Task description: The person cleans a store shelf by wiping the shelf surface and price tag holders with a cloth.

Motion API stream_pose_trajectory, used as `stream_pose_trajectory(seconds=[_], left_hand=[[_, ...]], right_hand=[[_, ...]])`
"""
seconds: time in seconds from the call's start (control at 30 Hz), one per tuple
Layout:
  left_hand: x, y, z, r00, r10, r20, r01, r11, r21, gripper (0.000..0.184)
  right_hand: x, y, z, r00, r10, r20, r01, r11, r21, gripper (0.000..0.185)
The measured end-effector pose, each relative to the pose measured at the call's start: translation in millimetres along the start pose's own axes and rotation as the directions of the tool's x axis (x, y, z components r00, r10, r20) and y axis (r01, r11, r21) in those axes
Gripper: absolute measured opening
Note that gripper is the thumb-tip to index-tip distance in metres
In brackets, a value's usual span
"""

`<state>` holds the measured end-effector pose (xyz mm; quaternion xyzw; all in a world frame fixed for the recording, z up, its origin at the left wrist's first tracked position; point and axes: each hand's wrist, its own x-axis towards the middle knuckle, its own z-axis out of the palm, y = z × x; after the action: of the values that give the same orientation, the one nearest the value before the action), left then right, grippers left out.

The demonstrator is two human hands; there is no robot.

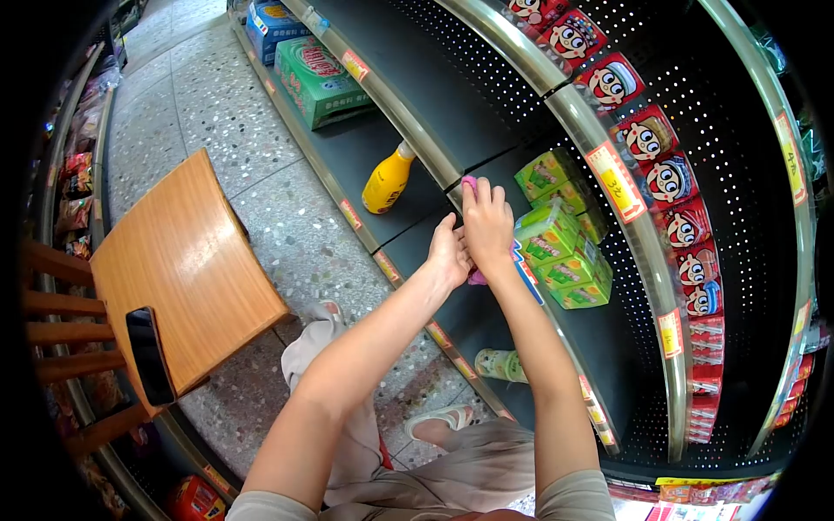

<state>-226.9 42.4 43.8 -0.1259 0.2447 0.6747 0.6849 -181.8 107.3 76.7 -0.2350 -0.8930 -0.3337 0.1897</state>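
Observation:
My right hand (pixel 488 221) is closed over a pink cloth (pixel 470 182) at the metal front edge of a middle shelf. The cloth shows past the fingertips, and more pink shows below the wrist. My left hand (pixel 448 253) is close beside it, palm partly turned up and thumb apart from the fingers. Its fingertips are partly hidden behind my right hand. A yellow bottle (pixel 388 180) stands on the lower shelf to the left. Several green drink packs (pixel 565 256) stand on the shelf just right of my hands.
A wooden chair (pixel 187 260) with a black phone (pixel 150 356) on its seat stands at left. Green (pixel 321 78) and blue boxes (pixel 274 30) sit on the lower shelf, with a pale can (pixel 499 366) nearer me. Red packets (pixel 647 139) line a higher shelf.

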Motion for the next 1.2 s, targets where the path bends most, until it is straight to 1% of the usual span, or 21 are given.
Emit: stream_pose_trajectory(seconds=[0.07, 0.17, 0.3, 0.57, 0.7, 0.8, 0.97, 1.07, 1.2], left_hand=[[-0.3, 0.3, -0.1, 1.0, -0.001, -0.003, 0.001, 1.0, -0.018, 0.067], [-2.3, 1.3, 0.2, 1.0, -0.01, 0.003, 0.01, 1.0, -0.026, 0.067], [-1.2, 2.3, -1.1, 1.0, -0.015, 0.006, 0.015, 1.0, -0.014, 0.068], [-0.9, 2.1, -2.4, 0.998, -0.02, 0.054, 0.02, 1.0, -0.002, 0.071], [-0.2, 2.0, -2.0, 0.996, -0.027, 0.084, 0.03, 0.999, -0.038, 0.071], [1.4, 1.7, -2.8, 0.997, -0.02, 0.068, 0.021, 1.0, -0.004, 0.071], [5.7, -1.2, -3.8, 0.997, -0.013, 0.07, 0.015, 1.0, -0.018, 0.07], [2.6, -1.0, 0.2, 0.998, -0.011, 0.055, 0.012, 1.0, -0.024, 0.07], [4.6, -1.9, -1.4, 0.998, -0.003, 0.064, 0.003, 1.0, -0.012, 0.069]], right_hand=[[3.0, -2.3, 1.3, 1.0, 0.003, 0.029, -0.003, 1.0, -0.007, 0.029], [2.1, -1.4, 1.9, 1.0, -0.006, -0.001, 0.006, 1.0, 0.0, 0.029], [-0.9, 1.0, -1.6, 1.0, -0.007, 0.014, 0.007, 1.0, 0.029, 0.028], [-25.0, 8.2, -16.2, 0.997, 0.028, 0.071, -0.031, 0.998, 0.052, 0.032], [-41.0, 13.7, -17.1, 0.998, 0.028, 0.052, -0.032, 0.997, 0.068, 0.032], [-47.9, 15.3, -20.6, 0.998, 0.039, 0.058, -0.045, 0.994, 0.095, 0.031], [-46.0, 15.4, -18.9, 0.999, 0.04, 0.034, -0.044, 0.991, 0.123, 0.03], [-42.0, 15.8, -19.2, 0.997, 0.024, 0.08, -0.034, 0.992, 0.125, 0.034], [-36.3, 14.7, -18.8, 0.997, 0.016, 0.08, -0.028, 0.989, 0.145, 0.035]])
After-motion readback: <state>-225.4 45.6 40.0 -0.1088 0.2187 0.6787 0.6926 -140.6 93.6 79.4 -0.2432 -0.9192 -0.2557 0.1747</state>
